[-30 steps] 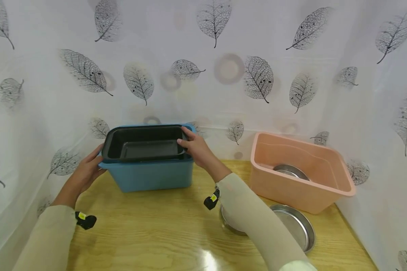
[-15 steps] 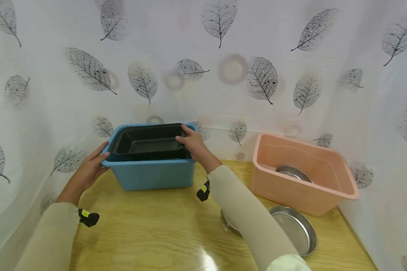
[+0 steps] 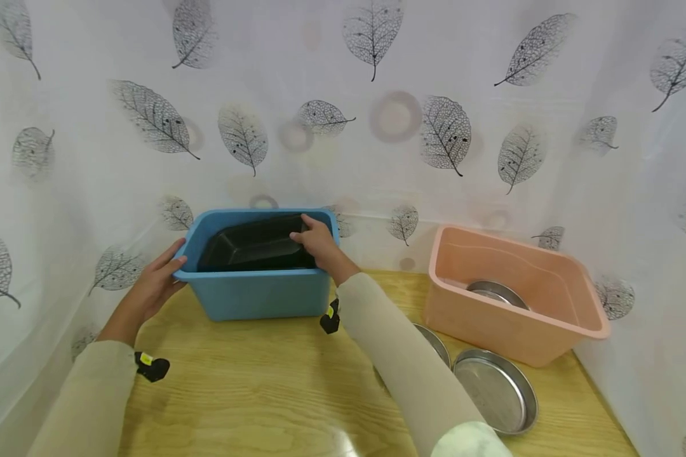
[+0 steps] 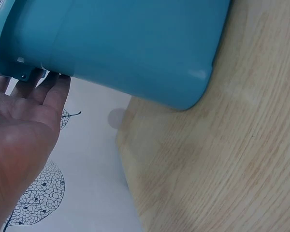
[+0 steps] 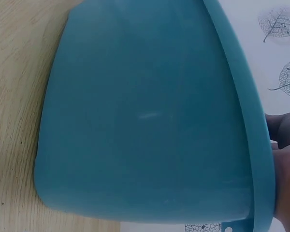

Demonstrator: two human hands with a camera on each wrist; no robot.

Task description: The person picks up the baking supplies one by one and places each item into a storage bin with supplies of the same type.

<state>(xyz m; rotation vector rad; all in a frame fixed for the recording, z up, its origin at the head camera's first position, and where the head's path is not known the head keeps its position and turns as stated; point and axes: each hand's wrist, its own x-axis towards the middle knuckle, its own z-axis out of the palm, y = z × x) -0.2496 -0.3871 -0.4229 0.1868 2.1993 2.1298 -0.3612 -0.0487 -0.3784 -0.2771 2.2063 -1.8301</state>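
A blue plastic tub stands on the wooden table near the back curtain. Inside it lies a black rectangular baking pan, tilted, its left end lower than its right. My right hand pinches the pan's right end, thumb on the inner side, reaching over the tub's right edge. My left hand grips the tub's left rim with the thumb on top. From the left wrist, fingers of that hand show beneath the rim. The tub's wall hides most of my right hand from the right wrist camera.
To the right stands a pink tub with a round metal pan inside. In front of it on the table lie a shallow round metal pan and another round pan, partly behind my right sleeve. Leaf-print curtain surrounds the table.
The black pan has sunk from the tub's rim down into the tub, its left end dropping most. My right hand has lowered with it; my left hand has settled around the tub's left rim.
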